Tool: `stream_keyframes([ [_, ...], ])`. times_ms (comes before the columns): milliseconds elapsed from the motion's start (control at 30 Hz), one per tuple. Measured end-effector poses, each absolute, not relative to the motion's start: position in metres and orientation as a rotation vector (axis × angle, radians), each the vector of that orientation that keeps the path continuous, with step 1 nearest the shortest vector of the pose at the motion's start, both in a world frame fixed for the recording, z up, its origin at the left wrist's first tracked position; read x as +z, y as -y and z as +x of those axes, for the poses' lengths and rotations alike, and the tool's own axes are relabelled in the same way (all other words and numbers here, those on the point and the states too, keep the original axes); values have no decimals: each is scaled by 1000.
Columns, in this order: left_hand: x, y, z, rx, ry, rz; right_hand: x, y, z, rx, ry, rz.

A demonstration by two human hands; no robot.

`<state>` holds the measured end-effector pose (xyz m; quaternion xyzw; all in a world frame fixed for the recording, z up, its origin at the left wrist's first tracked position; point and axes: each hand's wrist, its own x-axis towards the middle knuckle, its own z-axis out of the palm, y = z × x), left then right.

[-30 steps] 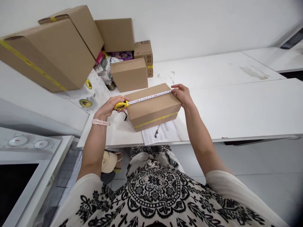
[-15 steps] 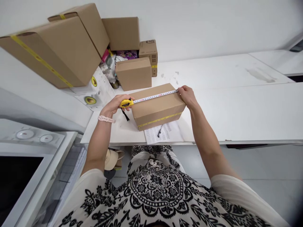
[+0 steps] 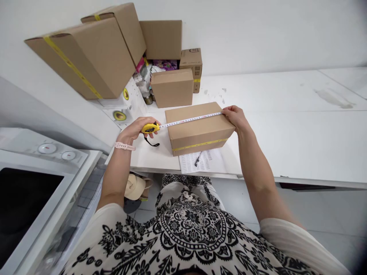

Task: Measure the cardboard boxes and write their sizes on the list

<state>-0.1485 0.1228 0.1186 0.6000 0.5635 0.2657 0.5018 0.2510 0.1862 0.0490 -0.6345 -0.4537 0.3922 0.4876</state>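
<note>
A closed cardboard box (image 3: 200,124) with yellow tape along its near side stands on the white table. My left hand (image 3: 138,128) is closed around the yellow case of a tape measure (image 3: 150,128), just off the box's left end; a black wrist strap hangs below it. The white blade runs across the box top. At the right end, my right hand (image 3: 234,115) pinches the tip of the blade against the box's edge. Partly under the box lies a printed sheet (image 3: 190,163) with a black pen (image 3: 197,159) on it.
Several cardboard boxes (image 3: 172,88) are stacked at the back left, two larger ones on white cartons with avocado pictures (image 3: 119,115). Small jars (image 3: 147,98) stand beside them. A microwave (image 3: 31,183) is at the lower left. The white table (image 3: 301,141) stretches to the right.
My left hand has drawn the tape case left, away from the box's end, so more blade shows. My right hand still pinches the tip. The view has shifted slightly.
</note>
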Motion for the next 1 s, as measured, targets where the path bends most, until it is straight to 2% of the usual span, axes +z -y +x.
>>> stream_keyframes([
  [1000, 110, -146, -139, 602, -1319, 1419, 49, -184, 242, 966, 1076, -1503],
])
